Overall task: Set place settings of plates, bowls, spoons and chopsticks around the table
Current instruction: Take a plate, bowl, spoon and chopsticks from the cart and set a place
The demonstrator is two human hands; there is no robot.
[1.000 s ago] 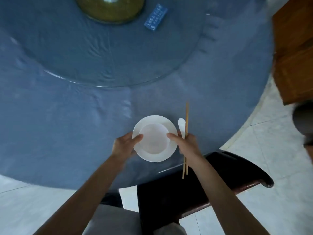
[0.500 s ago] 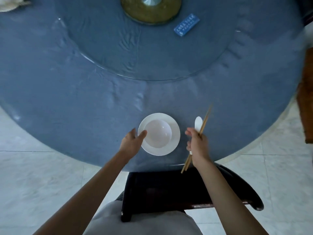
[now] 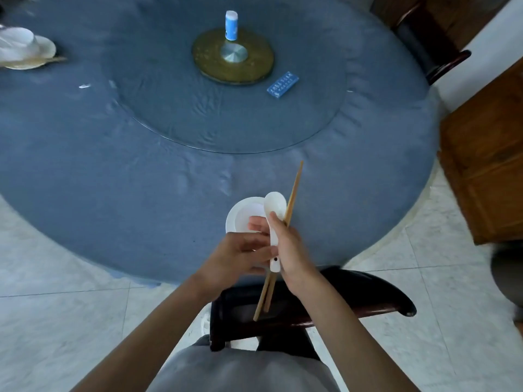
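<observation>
From the head view I see my right hand [image 3: 291, 247] gripping a white spoon [image 3: 274, 219] and 2 wooden chopsticks [image 3: 291, 199] together, bowl end and tips pointing away from me over the blue table [image 3: 113, 179]. My left hand [image 3: 240, 253] is curled against the spoon handle; its fingers seem to pinch it, though the overlap blurs that. Under both hands, near the table edge, a white plate [image 3: 235, 213] shows, half hidden. Far left sits another bowl and plate [image 3: 25, 49]. At the centre of the glass turntable [image 3: 175, 114] stands a blue and white bottle [image 3: 231, 25], with a blue packet [image 3: 283, 84] near it. A dark chair [image 3: 353, 295] stands below my arms.
</observation>
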